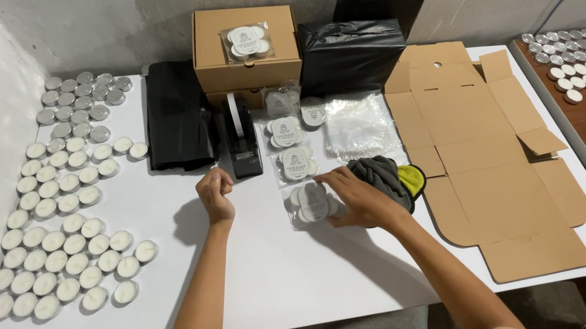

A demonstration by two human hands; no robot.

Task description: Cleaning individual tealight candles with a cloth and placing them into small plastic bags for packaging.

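Landmark: closed brown cardboard box [244,43] at the table's rear. A clear candle packet with round label [246,40] lies on its lid. Three similar clear packets [285,132] lie in a row in front of it; the nearest packet [309,203] lies under the right hand [356,195]. A flattened brown carton [488,154] lies to its right.

Even, fairly bright overhead light from where I watch. The white tabletop [264,274] reads clean with no blown-out glare. Soft shadows fall beneath both forearms and beside the left hand [215,192]. Wide lens bows the edges. Focus sharp centrally, slightly softer toward corners.
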